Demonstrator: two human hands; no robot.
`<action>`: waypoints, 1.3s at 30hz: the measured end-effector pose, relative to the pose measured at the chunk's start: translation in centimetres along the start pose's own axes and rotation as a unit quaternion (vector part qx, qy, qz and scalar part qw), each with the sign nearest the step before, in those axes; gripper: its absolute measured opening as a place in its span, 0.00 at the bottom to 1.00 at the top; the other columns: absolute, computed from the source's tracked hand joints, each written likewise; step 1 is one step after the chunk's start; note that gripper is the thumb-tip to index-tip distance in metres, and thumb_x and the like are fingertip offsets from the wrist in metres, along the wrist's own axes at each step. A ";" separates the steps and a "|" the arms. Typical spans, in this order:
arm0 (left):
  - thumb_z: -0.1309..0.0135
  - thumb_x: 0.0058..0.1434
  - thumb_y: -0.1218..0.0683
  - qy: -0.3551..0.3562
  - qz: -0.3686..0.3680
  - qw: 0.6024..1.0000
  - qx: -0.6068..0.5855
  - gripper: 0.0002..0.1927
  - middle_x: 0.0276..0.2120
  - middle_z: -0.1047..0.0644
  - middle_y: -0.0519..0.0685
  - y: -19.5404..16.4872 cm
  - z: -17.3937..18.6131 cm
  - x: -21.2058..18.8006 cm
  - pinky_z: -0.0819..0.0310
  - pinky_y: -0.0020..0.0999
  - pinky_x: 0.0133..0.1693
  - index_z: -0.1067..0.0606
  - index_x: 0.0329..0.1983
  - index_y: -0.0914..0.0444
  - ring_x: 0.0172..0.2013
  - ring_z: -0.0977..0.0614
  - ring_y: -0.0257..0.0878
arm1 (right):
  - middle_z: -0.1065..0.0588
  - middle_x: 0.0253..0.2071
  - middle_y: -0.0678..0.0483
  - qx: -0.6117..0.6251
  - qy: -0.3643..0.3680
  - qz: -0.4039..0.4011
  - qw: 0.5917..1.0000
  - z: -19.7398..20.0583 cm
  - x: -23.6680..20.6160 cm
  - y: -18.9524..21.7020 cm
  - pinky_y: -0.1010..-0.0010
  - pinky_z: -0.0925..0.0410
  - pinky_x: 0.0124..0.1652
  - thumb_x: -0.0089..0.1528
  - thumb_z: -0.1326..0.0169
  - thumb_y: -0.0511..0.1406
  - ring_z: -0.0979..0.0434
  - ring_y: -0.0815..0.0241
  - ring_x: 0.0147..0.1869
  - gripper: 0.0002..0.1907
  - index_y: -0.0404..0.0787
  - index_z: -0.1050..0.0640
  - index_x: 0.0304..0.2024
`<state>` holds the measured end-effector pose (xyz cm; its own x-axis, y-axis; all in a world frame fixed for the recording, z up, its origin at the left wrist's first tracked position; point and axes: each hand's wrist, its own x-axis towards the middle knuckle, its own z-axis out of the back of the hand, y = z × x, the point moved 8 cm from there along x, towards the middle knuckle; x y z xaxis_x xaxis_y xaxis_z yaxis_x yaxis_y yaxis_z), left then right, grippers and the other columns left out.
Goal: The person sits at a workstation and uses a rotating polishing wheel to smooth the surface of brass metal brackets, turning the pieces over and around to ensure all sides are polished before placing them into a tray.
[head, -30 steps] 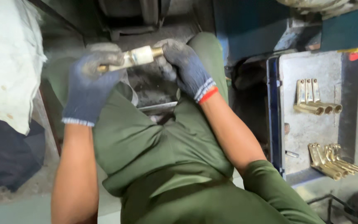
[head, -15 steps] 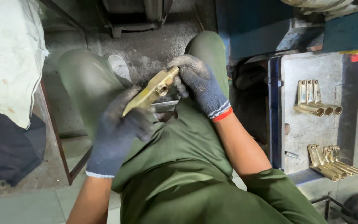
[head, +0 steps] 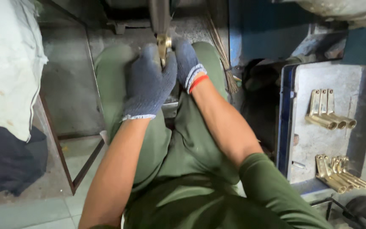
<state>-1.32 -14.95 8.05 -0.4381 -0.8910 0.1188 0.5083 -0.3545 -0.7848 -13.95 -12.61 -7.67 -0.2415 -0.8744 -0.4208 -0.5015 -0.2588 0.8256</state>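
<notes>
Both of my hands wear dark blue knit gloves and grip one brass handle part (head: 163, 46) above my knees. My left hand (head: 147, 82) wraps the part from the left and hides most of it. From the right, my right hand (head: 186, 62) closes on it. Only the part's shiny top end shows, pressed up against a grey vertical machine belt or wheel (head: 159, 17). I sit in green trousers (head: 178, 148).
A grey metal tray (head: 306, 140) at the right holds two groups of brass handle parts (head: 329, 114) (head: 339, 174). A white sack (head: 5, 63) and dark cloth (head: 9, 157) lie at the left. A metal frame (head: 64, 161) stands by my left leg.
The brass part lay tilted over my lap half a second ago; both hands have since raised it forward and pressed it against the machine.
</notes>
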 end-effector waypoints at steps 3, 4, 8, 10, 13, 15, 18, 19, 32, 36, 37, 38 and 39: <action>0.43 0.67 0.48 0.022 0.010 1.000 0.020 0.16 0.24 0.23 0.63 1.2 -1.6 1.0 0.25 0.54 0.32 0.28 0.35 0.66 0.29 0.19 0.62 | 0.18 0.36 0.48 -0.197 0.005 0.108 0.975 0.7 0.7 0.8 0.66 0.26 0.41 0.62 0.52 0.30 0.17 0.56 0.42 0.10 0.36 0.20 0.40; 0.43 0.68 0.48 0.015 0.010 1.000 0.025 0.16 0.24 0.22 0.62 1.4 -1.7 1.5 0.25 0.54 0.31 0.28 0.34 0.66 0.29 0.18 0.61 | 0.18 0.37 0.49 -0.380 0.006 0.184 0.906 0.4 0.3 1.6 0.67 0.26 0.40 0.61 0.50 0.29 0.16 0.57 0.43 0.08 0.37 0.20 0.40; 0.43 0.68 0.48 -0.022 0.001 0.999 0.031 0.16 0.25 0.22 0.61 0.3 -0.7 2.9 0.23 0.52 0.31 0.27 0.32 0.65 0.29 0.18 0.61 | 0.20 0.36 0.43 -0.525 0.030 0.297 0.797 -0.7 0.2 1.5 0.62 0.28 0.39 0.59 0.44 0.30 0.20 0.47 0.42 0.08 0.38 0.19 0.41; 0.44 0.67 0.48 -0.004 0.037 0.998 -0.056 0.16 0.25 0.20 0.58 0.2 0.4 3.5 0.21 0.50 0.31 0.27 0.31 0.64 0.29 0.16 0.57 | 0.21 0.33 0.42 -0.585 -0.004 0.328 0.742 -1.1 0.0 1.7 0.60 0.29 0.38 0.55 0.43 0.34 0.22 0.42 0.40 0.10 0.37 0.20 0.38; 0.45 0.67 0.46 0.065 0.098 0.984 -0.135 0.16 0.25 0.18 0.55 -0.2 1.6 0.7 0.20 0.48 0.29 0.27 0.32 0.63 0.28 0.15 0.53 | 0.24 0.29 0.54 0.277 0.050 -0.075 0.957 -0.6 0.9 -2.6 0.73 0.37 0.24 0.71 0.49 0.32 0.29 0.64 0.26 0.08 0.37 0.20 0.40; 0.43 0.68 0.46 0.003 -0.012 0.999 0.051 0.18 0.22 0.22 0.59 -2.4 3.0 -1.1 0.28 0.53 0.26 0.29 0.34 0.65 0.24 0.19 0.59 | 0.23 0.31 0.54 0.214 0.039 -0.069 0.974 -1.2 0.4 -1.5 0.72 0.32 0.31 0.67 0.52 0.32 0.26 0.63 0.30 0.10 0.38 0.19 0.43; 0.44 0.70 0.47 -0.036 -0.037 0.995 0.087 0.16 0.25 0.22 0.60 -2.5 1.8 -1.7 0.29 0.54 0.28 0.30 0.37 0.64 0.27 0.20 0.61 | 0.21 0.32 0.50 0.206 -0.018 -0.130 0.970 -1.8 -1.1 -0.7 0.68 0.27 0.36 0.64 0.53 0.35 0.22 0.58 0.33 0.12 0.36 0.20 0.40; 0.44 0.69 0.47 -0.028 -0.019 0.997 0.076 0.16 0.25 0.22 0.59 -1.7 0.8 -1.2 0.28 0.54 0.28 0.30 0.37 0.63 0.27 0.19 0.60 | 0.20 0.31 0.48 0.211 -0.038 -0.151 0.965 -1.8 -1.3 -0.4 0.67 0.25 0.37 0.63 0.53 0.36 0.20 0.55 0.33 0.12 0.35 0.21 0.38; 0.43 0.64 0.49 0.054 0.140 0.986 -0.071 0.15 0.26 0.19 0.58 1.9 -0.5 4.1 0.25 0.43 0.30 0.24 0.32 0.66 0.26 0.16 0.51 | 0.26 0.28 0.53 0.068 0.033 -0.033 0.997 -0.6 2.9 -0.6 0.68 0.35 0.29 0.66 0.50 0.35 0.29 0.59 0.29 0.07 0.39 0.25 0.35; 0.45 0.60 0.48 0.160 0.190 0.963 -0.108 0.17 0.27 0.18 0.56 1.9 3.3 -1.1 0.25 0.36 0.29 0.21 0.44 0.66 0.25 0.17 0.40 | 0.33 0.21 0.57 0.223 0.090 -0.108 0.965 -0.6 -2.6 -0.3 0.73 0.41 0.20 0.71 0.53 0.39 0.37 0.65 0.21 0.14 0.41 0.27 0.32; 0.43 0.63 0.50 0.141 0.074 0.984 -0.085 0.18 0.32 0.18 0.56 0.2 5.1 -2.3 0.25 0.34 0.33 0.21 0.49 0.68 0.30 0.18 0.38 | 0.35 0.20 0.58 0.195 0.133 -0.082 0.968 -1.0 -5.4 0.9 0.75 0.42 0.19 0.73 0.54 0.40 0.38 0.67 0.20 0.16 0.42 0.27 0.32; 0.41 0.65 0.53 0.121 -0.040 0.990 -0.062 0.19 0.37 0.18 0.56 -1.8 6.5 -4.2 0.25 0.33 0.37 0.21 0.55 0.70 0.35 0.18 0.37 | 0.34 0.23 0.59 0.154 0.097 -0.075 0.980 -0.6 -7.8 1.5 0.76 0.42 0.20 0.72 0.54 0.40 0.38 0.68 0.22 0.13 0.41 0.26 0.36; 0.42 0.62 0.54 0.156 0.107 0.969 -0.158 0.22 0.33 0.21 0.51 -0.3 6.3 -6.5 0.27 0.31 0.32 0.23 0.59 0.67 0.30 0.21 0.34 | 0.33 0.26 0.59 0.112 0.061 -0.067 0.990 -0.4 -10.2 2.4 0.77 0.42 0.22 0.72 0.55 0.39 0.37 0.69 0.24 0.11 0.40 0.25 0.40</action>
<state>6.03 -10.86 11.30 -0.5762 -0.7877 -0.2178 0.3816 -0.0237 -0.9240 -12.32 -4.53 -1.24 -0.0661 -0.8850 -0.4609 -0.6975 -0.2894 0.6556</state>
